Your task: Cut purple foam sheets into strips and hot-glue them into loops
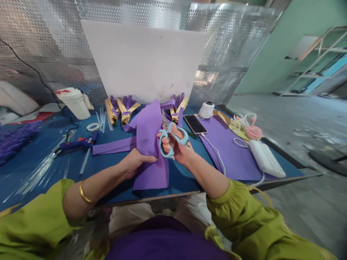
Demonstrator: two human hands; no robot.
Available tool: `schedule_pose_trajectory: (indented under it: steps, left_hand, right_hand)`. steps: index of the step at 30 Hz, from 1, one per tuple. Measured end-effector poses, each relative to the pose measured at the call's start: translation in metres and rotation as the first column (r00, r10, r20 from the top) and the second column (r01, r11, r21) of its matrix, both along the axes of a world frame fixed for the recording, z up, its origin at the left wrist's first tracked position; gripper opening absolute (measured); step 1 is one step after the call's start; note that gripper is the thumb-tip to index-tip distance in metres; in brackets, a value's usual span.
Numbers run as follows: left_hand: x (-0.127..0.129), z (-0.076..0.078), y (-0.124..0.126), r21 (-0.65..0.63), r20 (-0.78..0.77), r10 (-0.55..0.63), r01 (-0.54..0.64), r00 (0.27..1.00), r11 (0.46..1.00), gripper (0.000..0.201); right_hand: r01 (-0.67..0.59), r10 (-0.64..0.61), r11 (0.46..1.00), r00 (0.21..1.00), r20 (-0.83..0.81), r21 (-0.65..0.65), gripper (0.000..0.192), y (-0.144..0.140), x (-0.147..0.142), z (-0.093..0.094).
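My left hand (pixel 135 162) pinches the left edge of a purple foam sheet (pixel 150 144), holding it up over the blue table (pixel 38 159). My right hand (pixel 177 148) grips light-blue scissors (pixel 170 139), fingers through the handles, right at the sheet's right edge. The blades are hidden by the sheet. A long purple foam strip (pixel 114 146) lies flat to the left of the sheet.
A blue glue gun (pixel 78 144), clear glue sticks (pixel 40 169), a tape ring (pixel 93 126) and a white jar (pixel 74 103) lie left. Gold-and-purple pieces (pixel 121 110) stand at the back. A phone (pixel 195 124), purple sheet (pixel 230 148), white power bank (pixel 267 159) and pink ornament (pixel 253 131) are right.
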State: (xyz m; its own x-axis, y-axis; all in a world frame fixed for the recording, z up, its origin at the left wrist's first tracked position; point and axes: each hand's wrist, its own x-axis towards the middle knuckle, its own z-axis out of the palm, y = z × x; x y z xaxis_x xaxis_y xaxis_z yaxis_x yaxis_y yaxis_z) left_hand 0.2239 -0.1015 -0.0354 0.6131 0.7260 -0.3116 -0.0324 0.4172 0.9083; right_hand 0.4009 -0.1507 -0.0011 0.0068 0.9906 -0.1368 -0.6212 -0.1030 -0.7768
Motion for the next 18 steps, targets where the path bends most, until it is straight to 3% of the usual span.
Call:
schedule_pose_trajectory:
  steps: [11, 18]
  left_hand:
    - [0.0011, 0.0018, -0.0013, 0.005, -0.007, -0.011, 0.011, 1.000, 1.000, 0.064]
    - [0.0015, 0.0048, -0.0038, 0.073, 0.016, -0.020, 0.018, 1.000, 0.997, 0.070]
  right_hand:
    - [0.008, -0.009, 1.000, 0.998, 0.059, 0.028, 0.043, 0.0024, 0.0018, 0.0033]
    - [-0.055, 0.054, 0.998, 0.997, 0.047, 0.031, 0.047, 0.0074, 0.0079, 0.0033]
